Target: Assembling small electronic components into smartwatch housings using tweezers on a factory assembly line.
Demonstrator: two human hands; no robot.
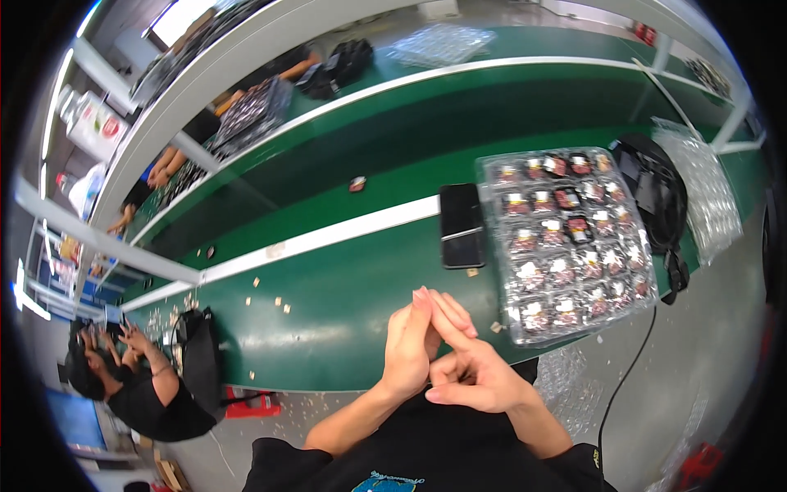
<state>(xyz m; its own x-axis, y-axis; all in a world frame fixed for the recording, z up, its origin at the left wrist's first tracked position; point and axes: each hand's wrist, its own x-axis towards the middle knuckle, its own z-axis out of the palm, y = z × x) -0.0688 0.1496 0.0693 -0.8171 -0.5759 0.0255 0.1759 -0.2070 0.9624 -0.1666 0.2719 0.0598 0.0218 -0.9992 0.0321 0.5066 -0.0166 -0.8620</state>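
Note:
My left hand (407,348) and my right hand (479,373) meet in front of my chest, above the near edge of the green table (328,328). The left fingers point up, stretched out and side by side, with their tips against the right hand's fingers. On the right hand, the upper fingers reach up to the left hand, the lower ones bend inward and the thumb stands apart. No object shows in either hand; the space between the palms is partly hidden. To the right of them lies a clear plastic tray (518,261) filled with small dark-and-red packed pieces (560,271).
A black phone (461,221) lies beside the tray, with a black bag (652,184) and stacked clear trays (701,193) further right. Small tan scraps (279,301) dot the table. A white divider (352,231) runs behind. At left, a co-worker (139,385) sits near a black bag (197,353).

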